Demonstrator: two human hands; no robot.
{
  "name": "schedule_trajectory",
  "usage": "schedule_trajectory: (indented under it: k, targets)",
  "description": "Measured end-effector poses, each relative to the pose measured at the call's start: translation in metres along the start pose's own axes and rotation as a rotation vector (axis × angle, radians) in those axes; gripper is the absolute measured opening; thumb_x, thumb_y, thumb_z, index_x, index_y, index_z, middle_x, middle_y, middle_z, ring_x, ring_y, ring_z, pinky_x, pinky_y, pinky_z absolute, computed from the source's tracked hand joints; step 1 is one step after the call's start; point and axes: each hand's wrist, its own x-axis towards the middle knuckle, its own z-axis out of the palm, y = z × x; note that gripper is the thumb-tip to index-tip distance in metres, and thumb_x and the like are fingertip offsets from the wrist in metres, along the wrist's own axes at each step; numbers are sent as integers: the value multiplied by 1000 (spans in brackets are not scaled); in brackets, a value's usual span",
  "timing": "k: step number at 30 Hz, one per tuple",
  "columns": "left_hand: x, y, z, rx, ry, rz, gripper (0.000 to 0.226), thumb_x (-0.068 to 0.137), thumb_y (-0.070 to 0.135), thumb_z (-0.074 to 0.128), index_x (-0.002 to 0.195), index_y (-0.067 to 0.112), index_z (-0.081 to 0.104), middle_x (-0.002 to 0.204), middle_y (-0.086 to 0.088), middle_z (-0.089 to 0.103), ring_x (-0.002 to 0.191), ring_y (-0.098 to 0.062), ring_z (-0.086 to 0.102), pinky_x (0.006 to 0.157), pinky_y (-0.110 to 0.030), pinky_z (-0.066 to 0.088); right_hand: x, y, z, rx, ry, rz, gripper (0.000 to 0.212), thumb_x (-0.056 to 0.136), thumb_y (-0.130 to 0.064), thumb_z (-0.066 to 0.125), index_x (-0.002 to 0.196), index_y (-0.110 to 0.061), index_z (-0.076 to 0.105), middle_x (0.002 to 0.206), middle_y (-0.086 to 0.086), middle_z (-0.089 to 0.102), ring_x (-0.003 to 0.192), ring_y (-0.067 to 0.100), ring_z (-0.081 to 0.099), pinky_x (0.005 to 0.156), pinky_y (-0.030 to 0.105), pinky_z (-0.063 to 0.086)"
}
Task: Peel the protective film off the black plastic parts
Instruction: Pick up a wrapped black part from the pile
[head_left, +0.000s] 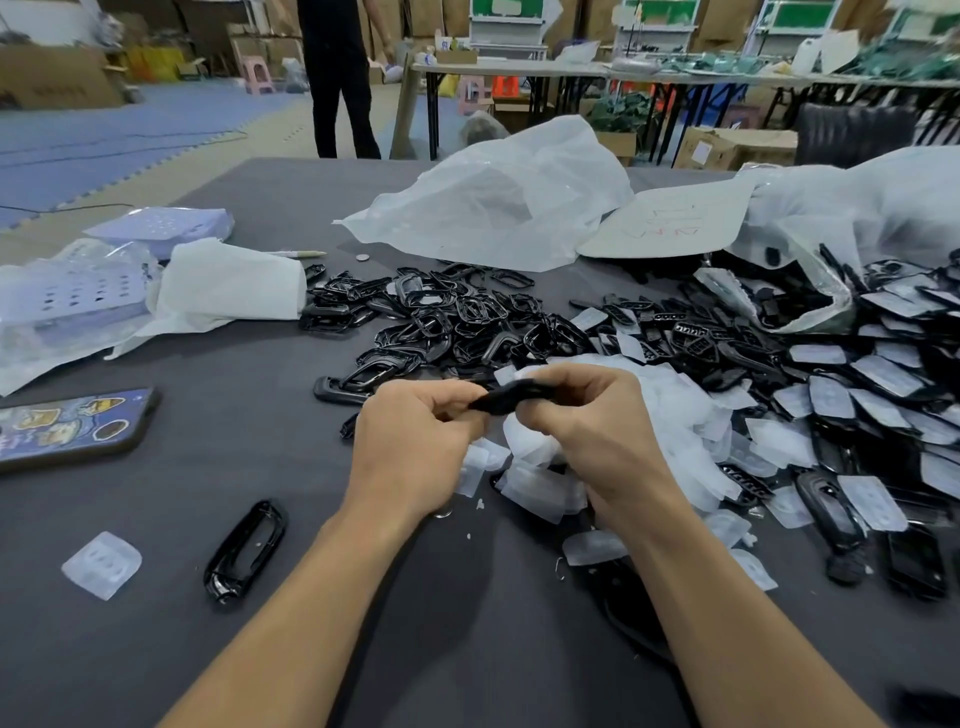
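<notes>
A black plastic part (506, 399) is pinched between the left hand (415, 447) and right hand (592, 436), both curled round its ends, above the desk (234, 467). Peeled film (680, 410) lies just right of the part. Beyond it, a white card (670, 221) bears unreadable red writing.

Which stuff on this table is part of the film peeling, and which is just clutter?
Job: left hand and right hand, both gripping a black plastic part; filmed parts pile; peeled film scraps; bare black frames.
Clutter: phone, pen, coin, plastic bag, cardboard sheet.
</notes>
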Motion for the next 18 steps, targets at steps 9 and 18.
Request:
schedule_trajectory:
  k: [9, 18]
  targets:
    - [0, 11, 1, -686, -55, -358, 14, 94, 12, 69, 89, 7, 81, 71, -7, 76, 60, -16, 73, 55, -23, 58, -1, 5, 1, -158, 57, -180, 34, 76, 18, 76, 75, -16, 82, 90, -5, 80, 89, 10, 77, 83, 24, 60]
    - [7, 1, -3, -454, 132, -119, 21, 77, 1, 81, 87, 20, 81, 71, -11, 78, 51, -16, 66, 54, -25, 56, -5, 1, 7, -39, -96, 64, 37, 79, 20, 57, 80, -12, 76, 79, 8, 77, 72, 16, 71, 67, 26, 58]
